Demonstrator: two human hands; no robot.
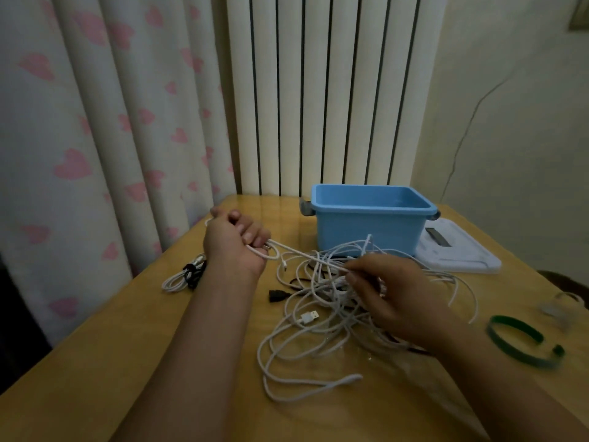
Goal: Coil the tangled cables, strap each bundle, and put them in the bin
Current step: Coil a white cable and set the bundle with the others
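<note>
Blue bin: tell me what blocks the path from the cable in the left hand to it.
Nothing visible does. The left hand grips coiled white cable left of the blue bin, whose top is open; bare table lies between.

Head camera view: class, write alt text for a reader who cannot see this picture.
A person's left hand grips loops of a white cable that the right hand pinches above a tangled cable pile on a wooden table. Behind stands a blue bin; a green strap lies to the right.
</note>
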